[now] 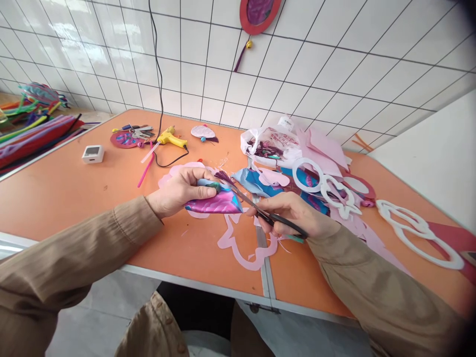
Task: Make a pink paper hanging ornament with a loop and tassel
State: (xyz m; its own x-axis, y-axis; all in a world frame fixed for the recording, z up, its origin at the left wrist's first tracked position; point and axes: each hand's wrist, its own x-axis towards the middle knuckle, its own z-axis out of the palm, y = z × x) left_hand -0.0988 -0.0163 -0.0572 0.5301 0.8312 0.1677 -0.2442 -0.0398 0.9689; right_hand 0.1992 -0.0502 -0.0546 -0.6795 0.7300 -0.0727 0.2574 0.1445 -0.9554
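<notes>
Left hand [178,191] pinching pink shiny piece [215,202], right hand [293,214] gripping scissors [260,210] at its top edge

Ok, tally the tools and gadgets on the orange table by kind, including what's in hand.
Scissors, in the right hand: 1
Yellow glue gun: 1
White square gadget: 1
Total: 3

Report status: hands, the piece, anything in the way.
Left hand pinches the pink fabric piece. Right hand works scissors at its tassel edge. Pink offcut lies underneath.
</notes>
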